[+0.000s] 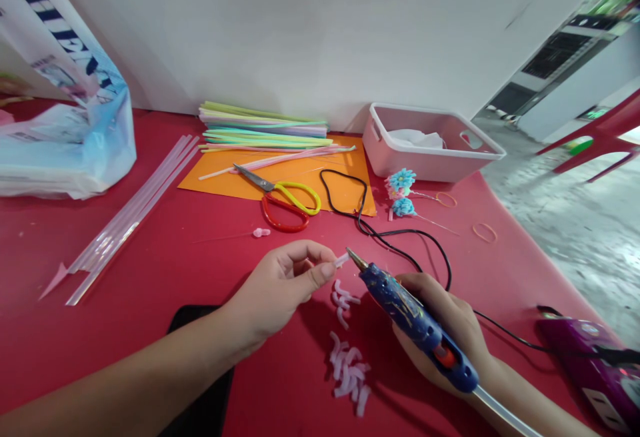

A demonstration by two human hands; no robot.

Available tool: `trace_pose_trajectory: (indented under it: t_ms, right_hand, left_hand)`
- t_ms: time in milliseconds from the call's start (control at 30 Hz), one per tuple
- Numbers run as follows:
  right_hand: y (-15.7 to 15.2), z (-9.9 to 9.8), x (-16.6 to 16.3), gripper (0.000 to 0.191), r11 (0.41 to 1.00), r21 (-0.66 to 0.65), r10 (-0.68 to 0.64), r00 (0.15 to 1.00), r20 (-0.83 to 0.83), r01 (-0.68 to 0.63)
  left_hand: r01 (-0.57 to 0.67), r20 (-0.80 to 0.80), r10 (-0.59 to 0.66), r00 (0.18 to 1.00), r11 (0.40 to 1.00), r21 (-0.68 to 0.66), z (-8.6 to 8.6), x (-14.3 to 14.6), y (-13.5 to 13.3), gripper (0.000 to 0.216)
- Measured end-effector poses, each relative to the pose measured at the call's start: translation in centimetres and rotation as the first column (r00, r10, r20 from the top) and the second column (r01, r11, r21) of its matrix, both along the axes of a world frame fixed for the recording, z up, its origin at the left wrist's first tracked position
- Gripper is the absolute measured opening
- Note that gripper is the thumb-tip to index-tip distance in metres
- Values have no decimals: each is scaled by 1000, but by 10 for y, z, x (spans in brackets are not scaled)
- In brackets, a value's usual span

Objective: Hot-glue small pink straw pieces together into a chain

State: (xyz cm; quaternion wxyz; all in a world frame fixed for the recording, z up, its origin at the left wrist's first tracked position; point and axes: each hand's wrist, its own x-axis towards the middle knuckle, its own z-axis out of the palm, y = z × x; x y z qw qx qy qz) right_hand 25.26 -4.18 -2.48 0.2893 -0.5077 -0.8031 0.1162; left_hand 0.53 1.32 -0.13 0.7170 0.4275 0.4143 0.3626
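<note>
Between thumb and fingertips, my left hand (293,274) pinches a short pale pink piece of pipe cleaner (342,260). The metal nozzle of a blue hot glue gun (415,317) is at or very close to its free end; I cannot tell whether they touch. My right hand (445,324) is wrapped round the glue gun, and a clear glue stick (505,410) sticks out of its back. Below the nozzle lie loose short curved pink pieces (350,370) in two groups. A small pink bud on a thin wire (261,232) rests left of my left hand.
Scissors (280,194) and a bundle of pipe cleaners (265,127) lie on orange card (220,177). Behind stands a pink bin (425,157), with fluffy flowers (403,180) before it. Glue sticks (135,217) and a plastic package (65,137) are left; a black cord (400,232) crosses the red table (150,330).
</note>
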Motion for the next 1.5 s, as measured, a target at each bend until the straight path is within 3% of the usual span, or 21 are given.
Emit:
trace_pose_trajectory:
  t_ms: [167, 367, 533, 733, 933, 1233, 1333, 1500]
  right_hand:
    - [-2, 0, -2, 33, 1000, -2, -19, 1000, -7, 19]
    - [-4, 6, -10, 24, 986, 12, -165, 986, -17, 165]
    - [-4, 5, -10, 24, 996, -13, -91, 996, -21, 91]
    - [-5, 4, -13, 18, 989, -38, -143, 990, -11, 142]
    - [-2, 1, -5, 26, 999, -41, -31, 999, -8, 31]
    - [-2, 3, -3, 31, 1000, -28, 10, 1000, 26, -9]
    - [-2, 3, -5, 31, 1000, -30, -1, 1000, 19, 2]
    - [-4, 5, -10, 26, 991, -32, -134, 990, -47, 132]
  left_hand:
    - [-8, 3, 8, 1000, 1000, -12, 2, 0, 0, 34]
    - [-19, 7, 19, 1000, 1000, -22, -1, -2, 0, 28]
    - [-8, -1, 8, 1000, 1000, -6, -1, -1, 0, 29]
    - [-26, 14, 27, 1000, 999, -34, 0, -1, 0, 31]
    - [-22, 41, 23, 999, 999, -33, -1, -1, 0, 28]
    - [-15, 66, 18, 998, 999, -47, 0, -1, 0, 28]
    - [-33, 76, 37, 996, 998, -60, -3, -1, 2, 27]
    - [-72, 91, 78, 993, 995, -70, -8, -3, 2, 25]
